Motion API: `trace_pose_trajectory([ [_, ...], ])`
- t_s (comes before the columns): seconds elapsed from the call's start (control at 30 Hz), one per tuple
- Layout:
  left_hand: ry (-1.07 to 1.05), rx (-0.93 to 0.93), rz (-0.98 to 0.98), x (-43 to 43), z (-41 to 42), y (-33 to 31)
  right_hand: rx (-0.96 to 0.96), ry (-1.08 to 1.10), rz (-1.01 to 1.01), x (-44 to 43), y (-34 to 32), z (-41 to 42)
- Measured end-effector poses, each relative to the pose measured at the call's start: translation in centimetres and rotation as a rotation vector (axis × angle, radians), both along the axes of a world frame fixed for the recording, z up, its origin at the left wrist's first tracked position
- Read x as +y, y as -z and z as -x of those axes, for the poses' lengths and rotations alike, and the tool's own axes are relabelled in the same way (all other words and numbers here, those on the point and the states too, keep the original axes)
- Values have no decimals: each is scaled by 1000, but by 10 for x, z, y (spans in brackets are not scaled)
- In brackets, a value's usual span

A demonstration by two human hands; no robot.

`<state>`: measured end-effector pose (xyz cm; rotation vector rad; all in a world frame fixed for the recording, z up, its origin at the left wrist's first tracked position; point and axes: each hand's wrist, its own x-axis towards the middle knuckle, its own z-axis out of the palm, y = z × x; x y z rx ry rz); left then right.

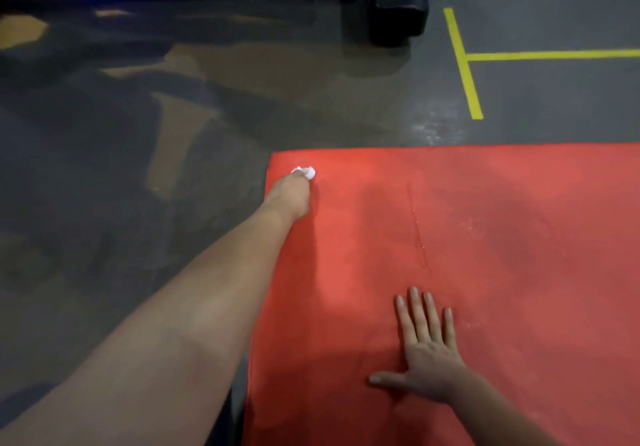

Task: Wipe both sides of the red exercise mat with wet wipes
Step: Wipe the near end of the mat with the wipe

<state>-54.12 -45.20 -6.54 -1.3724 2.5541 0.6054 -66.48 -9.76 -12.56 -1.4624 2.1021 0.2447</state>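
The red exercise mat (pixel 485 255) lies flat on the grey floor and fills the lower right of the view. My left hand (pixel 289 196) is stretched out to the mat's far left corner and holds a bunched white wet wipe (pixel 305 172) against the surface. Only the wipe's tip shows past my fingers. My right hand (pixel 424 352) lies flat on the mat near its front, fingers straight and spread, palm down.
Grey floor (pixel 138 168) with worn brown patches lies left of the mat. Yellow tape lines (pixel 464 65) mark the floor at the back right. A dark piece of equipment (pixel 398 2) stands at the top middle.
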Motion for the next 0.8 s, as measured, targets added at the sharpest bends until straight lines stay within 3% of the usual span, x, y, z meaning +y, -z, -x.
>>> trace_pose_trajectory([
  [0.23,99,101,71,65,-43,27,-11,13,-58,0,-6,0],
  [0.43,182,79,100,39,-47,43,9,-85,-18,2,-9,0],
  [0.63,-21,284,156,64,-47,48,2,-102,-29,1,-12,2],
  [0.8,28,193,138,103,-47,27,7,-81,40,3,-12,-2],
])
